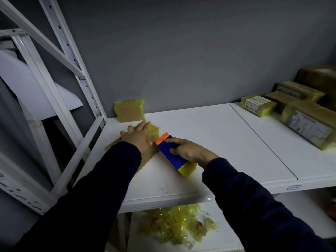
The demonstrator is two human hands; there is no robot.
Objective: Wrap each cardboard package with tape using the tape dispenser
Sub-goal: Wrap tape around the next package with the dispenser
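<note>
On a smooth white shelf (218, 142), a left hand (136, 135) presses flat, fingers straight, on a half-taped brown cardboard package (153, 132), while the right hand (190, 151) grips the blue-and-orange plastic tape dispenser (171, 151) beside it, and glossy yellow-taped boxes (258, 105), apparently finished, sit far right.

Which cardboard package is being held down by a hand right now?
The package beneath the left hand, beside the blue tape dispenser; no other package is touched.
</note>
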